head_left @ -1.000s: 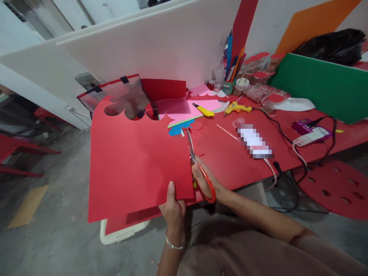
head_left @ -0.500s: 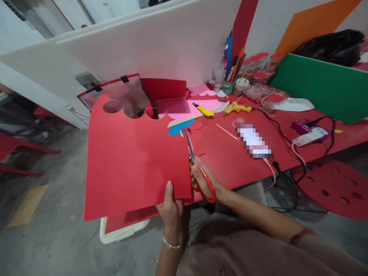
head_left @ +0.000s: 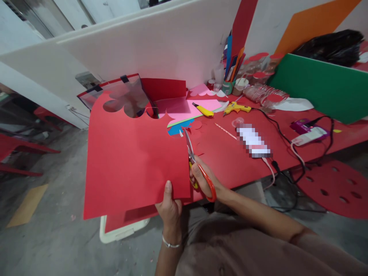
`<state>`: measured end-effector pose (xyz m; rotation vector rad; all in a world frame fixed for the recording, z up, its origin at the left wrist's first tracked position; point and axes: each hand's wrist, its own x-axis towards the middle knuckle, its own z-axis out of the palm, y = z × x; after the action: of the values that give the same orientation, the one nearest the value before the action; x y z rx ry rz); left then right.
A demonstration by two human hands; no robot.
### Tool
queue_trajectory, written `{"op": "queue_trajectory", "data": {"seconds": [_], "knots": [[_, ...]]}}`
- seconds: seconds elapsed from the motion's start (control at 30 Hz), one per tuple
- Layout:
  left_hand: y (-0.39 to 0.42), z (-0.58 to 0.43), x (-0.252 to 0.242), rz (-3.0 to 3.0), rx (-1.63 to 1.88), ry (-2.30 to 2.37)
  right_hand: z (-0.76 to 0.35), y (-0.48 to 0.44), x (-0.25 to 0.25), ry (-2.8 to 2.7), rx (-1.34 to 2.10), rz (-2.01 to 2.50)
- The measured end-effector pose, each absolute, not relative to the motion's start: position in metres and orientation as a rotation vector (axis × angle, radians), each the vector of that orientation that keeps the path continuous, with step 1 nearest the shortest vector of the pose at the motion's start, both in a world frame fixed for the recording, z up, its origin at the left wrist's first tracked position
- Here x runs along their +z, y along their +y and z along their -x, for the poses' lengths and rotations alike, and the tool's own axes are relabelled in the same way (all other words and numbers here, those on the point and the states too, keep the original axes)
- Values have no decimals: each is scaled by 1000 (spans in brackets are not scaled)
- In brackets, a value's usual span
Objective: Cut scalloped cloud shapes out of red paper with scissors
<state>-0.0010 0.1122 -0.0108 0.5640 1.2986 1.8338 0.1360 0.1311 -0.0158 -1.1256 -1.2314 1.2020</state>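
Observation:
A large sheet of red card [head_left: 132, 165] with round cut-outs along its far edge spans the left half of the head view. My left hand [head_left: 170, 205] grips its near edge, thumb on top and fingers hidden beneath. In my right hand [head_left: 201, 178] is a pair of scissors [head_left: 209, 182] with red and yellow handles. The blades are parted at the sheet's right far corner, one on each side of the card. Beyond the tips lie a blue piece of card [head_left: 179, 127] and small red scraps [head_left: 197, 124].
On the red tabletop [head_left: 224, 165] are a yellow box cutter [head_left: 203, 110], a yellow glue gun [head_left: 237, 108], a blurred-out phone [head_left: 254, 142] with a cable, and a pen cup [head_left: 228, 87]. A green board [head_left: 319, 88] leans at the right. A red stool [head_left: 336, 184] stands below.
Almost nothing differs. The red card and my left hand have shifted very slightly left; the scissors stay at the same corner with their blades still parted.

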Motion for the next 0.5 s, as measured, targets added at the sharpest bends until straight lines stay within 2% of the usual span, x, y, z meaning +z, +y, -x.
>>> {"op": "queue_trajectory", "data": {"seconds": [0.5], "knots": [[116,10,-19,-568,1833,1278,-141,130,-16,-1253,1231,1093]]}}
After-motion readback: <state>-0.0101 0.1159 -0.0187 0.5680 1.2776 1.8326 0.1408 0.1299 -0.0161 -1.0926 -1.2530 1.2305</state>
